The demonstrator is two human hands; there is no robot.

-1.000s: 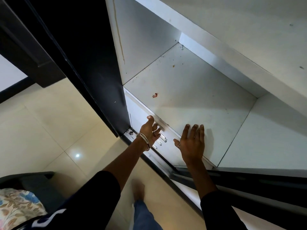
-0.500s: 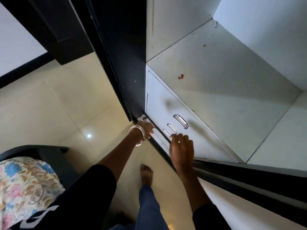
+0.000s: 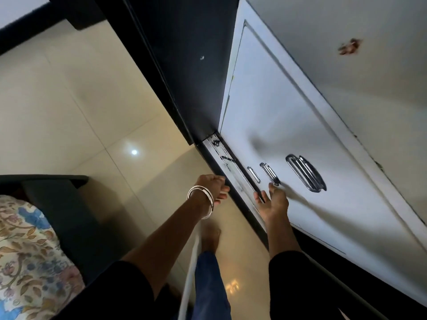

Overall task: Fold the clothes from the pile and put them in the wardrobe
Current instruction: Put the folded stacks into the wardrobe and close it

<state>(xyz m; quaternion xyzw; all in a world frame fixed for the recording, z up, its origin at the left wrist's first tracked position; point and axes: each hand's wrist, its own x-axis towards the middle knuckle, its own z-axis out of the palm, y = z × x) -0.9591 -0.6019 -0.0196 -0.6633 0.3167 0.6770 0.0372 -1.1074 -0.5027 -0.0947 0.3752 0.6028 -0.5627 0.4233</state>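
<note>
Wardrobe (image 3: 300,125), white-panelled interior framed by a black outer door (image 3: 184,65): fills the right of the view, seen from above at a steep angle. White drawer fronts below the shelf carry three chrome bow handles (image 3: 305,173), one above another. Shelf surface bears a small reddish-brown mark (image 3: 350,46).

Change since half a second earlier: the view has closed in on the drawers; the right hand (image 3: 272,202), then over the lowest handles, now sits lower, fingers straight and spread, tips near the middle handle, holding nothing. Left hand (image 3: 212,184), with silver bangles (image 3: 201,199) at the wrist, stays by the metal bottom track (image 3: 227,167), fingers curled; a thin white strip (image 3: 191,269) runs down from beneath it, but whether the fingers grip it cannot be told.

Floral-print fabric (image 3: 25,250), cream with blue and brown flowers: lower left, on a dark grey seat (image 3: 62,204). No folded clothes visible. Glossy cream floor tiles (image 3: 69,100); a bare foot (image 3: 209,234) and a blue trouser leg (image 3: 208,278) below. No legible writing.
</note>
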